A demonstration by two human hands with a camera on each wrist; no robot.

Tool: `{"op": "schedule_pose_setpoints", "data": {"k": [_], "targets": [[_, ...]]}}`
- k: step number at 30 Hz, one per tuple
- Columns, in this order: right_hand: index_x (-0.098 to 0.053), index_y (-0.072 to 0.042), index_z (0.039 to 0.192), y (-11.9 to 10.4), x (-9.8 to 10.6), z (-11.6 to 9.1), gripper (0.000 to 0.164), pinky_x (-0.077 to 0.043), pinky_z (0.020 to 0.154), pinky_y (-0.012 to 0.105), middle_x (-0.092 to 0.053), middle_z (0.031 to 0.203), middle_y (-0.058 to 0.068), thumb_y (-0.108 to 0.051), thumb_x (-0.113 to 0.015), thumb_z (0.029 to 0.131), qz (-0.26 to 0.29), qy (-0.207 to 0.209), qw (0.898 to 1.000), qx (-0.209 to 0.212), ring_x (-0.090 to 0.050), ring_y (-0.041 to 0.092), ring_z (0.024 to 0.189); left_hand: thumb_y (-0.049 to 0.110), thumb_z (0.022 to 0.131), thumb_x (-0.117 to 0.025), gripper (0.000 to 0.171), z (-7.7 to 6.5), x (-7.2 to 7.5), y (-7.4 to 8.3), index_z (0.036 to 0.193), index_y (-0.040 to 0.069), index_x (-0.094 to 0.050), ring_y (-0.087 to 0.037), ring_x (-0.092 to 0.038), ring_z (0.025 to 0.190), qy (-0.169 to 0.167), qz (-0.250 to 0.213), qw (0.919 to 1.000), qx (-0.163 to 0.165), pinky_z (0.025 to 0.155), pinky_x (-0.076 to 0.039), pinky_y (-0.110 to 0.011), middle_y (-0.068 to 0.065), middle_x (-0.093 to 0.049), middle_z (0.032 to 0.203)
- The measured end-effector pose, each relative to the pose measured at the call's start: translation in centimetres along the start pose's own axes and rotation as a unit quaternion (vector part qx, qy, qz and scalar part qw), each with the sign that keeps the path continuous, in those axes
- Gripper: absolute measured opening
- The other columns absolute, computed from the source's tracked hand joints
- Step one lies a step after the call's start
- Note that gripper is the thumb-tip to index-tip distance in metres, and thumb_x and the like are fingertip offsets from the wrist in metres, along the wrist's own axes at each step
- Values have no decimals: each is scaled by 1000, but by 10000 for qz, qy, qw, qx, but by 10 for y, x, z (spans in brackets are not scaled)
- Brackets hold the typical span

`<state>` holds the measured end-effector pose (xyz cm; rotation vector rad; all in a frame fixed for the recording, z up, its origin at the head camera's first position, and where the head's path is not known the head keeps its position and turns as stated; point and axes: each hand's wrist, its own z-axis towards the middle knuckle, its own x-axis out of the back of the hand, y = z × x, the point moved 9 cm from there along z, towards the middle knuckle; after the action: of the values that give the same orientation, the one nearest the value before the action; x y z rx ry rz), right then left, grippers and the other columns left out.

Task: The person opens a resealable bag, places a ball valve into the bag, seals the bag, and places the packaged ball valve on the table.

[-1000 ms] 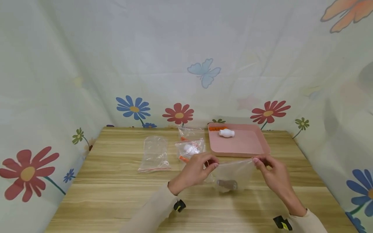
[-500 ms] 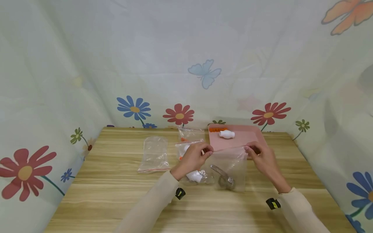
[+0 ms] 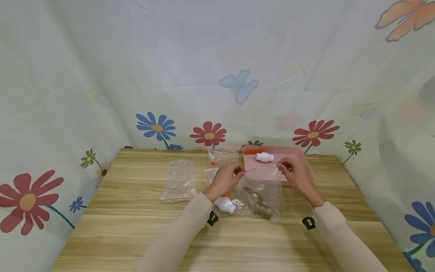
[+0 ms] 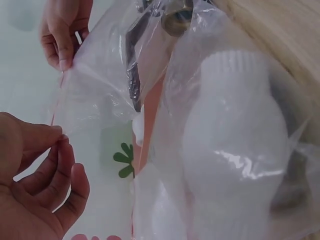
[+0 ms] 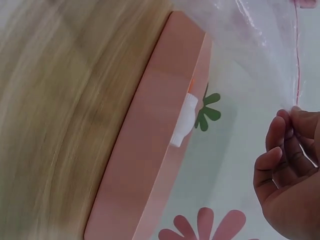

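A clear zip bag (image 3: 274,189) with a red seal line hangs between both hands. Near its bottom sits a metal piece (image 3: 263,210) with a long lever, resembling a ball valve. My left hand (image 3: 225,179) pinches the left end of the seal edge between thumb and fingers. At the other end, the right hand (image 3: 297,174) pinches the same edge, as the right wrist view also shows. Beneath the left hand lies another bag with a white bulging fitting (image 3: 225,204) inside; its ribbed end appears large in the left wrist view. The left hand partly hides that bag.
Behind the held bag stands a pink tray (image 3: 308,170) with a white fitting (image 3: 265,157) and an orange strip (image 3: 253,152) in it. A flat clear bag (image 3: 180,179) lies to the left. Another bag (image 3: 225,155) lies farther back. A flowered curtain surrounds the table.
Both hands have moved away from me and slightly left with the bag, its seal edge now in front of the tray. The metal piece has come into clearer view, lever upward.
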<state>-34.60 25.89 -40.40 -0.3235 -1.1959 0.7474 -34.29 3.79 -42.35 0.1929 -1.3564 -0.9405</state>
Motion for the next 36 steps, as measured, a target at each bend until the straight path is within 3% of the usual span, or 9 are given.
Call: {"op": "schedule_pose_setpoints", "data": {"k": [11,19,23,27,33,36], "targets": [[-71,-3,95,16,-14,14,14,-46,57,23,-69,81,11,-14,-63,96,-160,-75,9994,-299,-58,12,65,10,94,-63,12,7,-8,-11,103,11,-71,-10,-62,84,-127,36,9999,-12,76,-51,-22,1,-71,94],[-70,-2,97,25,-31,19,15,-48,59,26,-71,84,14,-14,-61,97,-144,-518,9977,-420,-63,17,68,14,94,-63,13,3,-4,-15,104,11,-70,-10,-63,83,-119,58,9997,185,73,-50,-22,1,-71,92],[-68,0,102,25,-30,19,16,-55,69,38,-71,92,17,-14,-61,96,-470,-467,9974,-291,-67,26,78,17,95,-62,15,-2,2,-16,108,12,-69,-10,-64,86,-99,47,9996,244,75,-51,-23,1,-71,96],[-64,2,112,16,-19,21,22,-55,80,51,-69,102,22,-9,-63,93,-793,-126,9968,19,-67,36,90,20,96,-61,20,-7,12,-14,113,11,-68,-11,-64,87,-48,9,9999,162,77,-52,-26,0,-70,99],[-63,-6,124,-14,7,18,34,-56,81,50,-67,116,16,-19,-65,93,-1180,196,9928,99,-64,33,101,23,97,-60,24,-22,38,-4,118,12,-66,-11,-64,89,114,101,9999,-18,77,-52,-25,1,-69,102],[-60,-5,128,-37,18,11,37,-54,83,52,-65,120,17,-20,-64,94,-1039,273,9938,273,-60,34,104,22,97,-62,24,-34,54,2,119,15,-65,-11,-64,91,257,185,9994,-157,78,-53,-24,1,-69,105]]}}
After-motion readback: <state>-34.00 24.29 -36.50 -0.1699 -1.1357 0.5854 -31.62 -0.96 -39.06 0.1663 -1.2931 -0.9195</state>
